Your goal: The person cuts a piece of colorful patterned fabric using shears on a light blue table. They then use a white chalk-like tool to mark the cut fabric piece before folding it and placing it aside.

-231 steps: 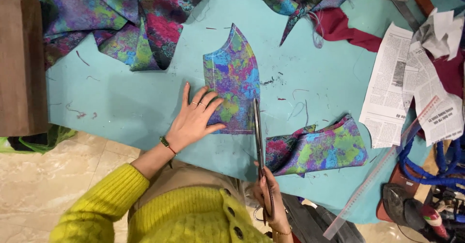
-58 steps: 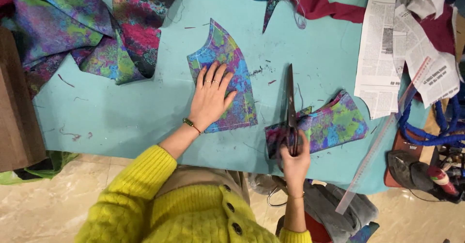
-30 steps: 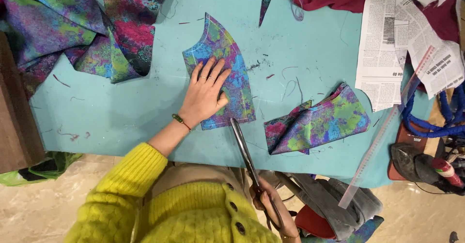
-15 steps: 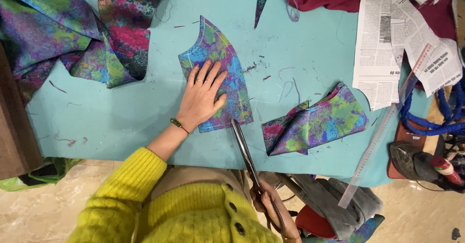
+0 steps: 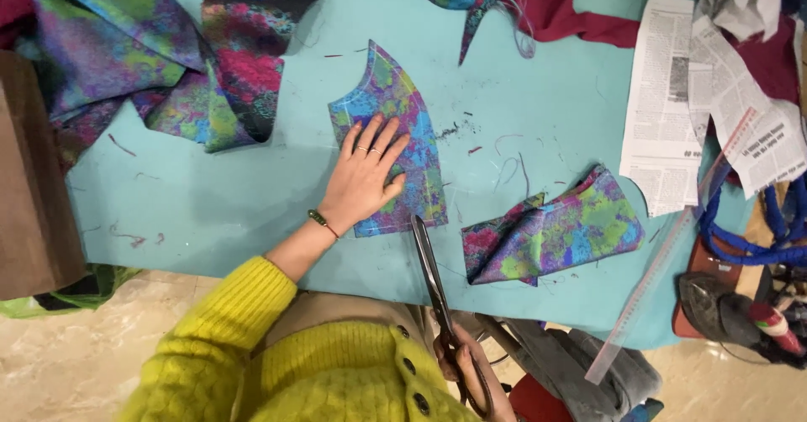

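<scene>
My left hand [image 5: 363,178] lies flat with fingers spread on a curved cut piece of multicoloured fabric [image 5: 395,111] on the turquoise table surface [image 5: 210,220]. In my right hand [image 5: 472,370], low at the table's near edge, are long dark scissors [image 5: 430,275]. Their blades are closed and the tips point at the lower right corner of that piece. A second, folded piece of the same fabric [image 5: 555,229] lies to the right, apart from both hands.
A heap of multicoloured fabric [image 5: 134,60] fills the upper left. Dark red cloth [image 5: 572,18] and newspaper sheets [image 5: 672,102] lie at the upper right. A clear ruler [image 5: 664,262], blue cord [image 5: 740,229] and a brown block [image 5: 29,187] line the edges. Thread scraps dot the surface.
My right hand left the folded piece and drew back toward my body with the scissors, which now point at the cut piece's lower corner. My left hand stays flat on that piece.
</scene>
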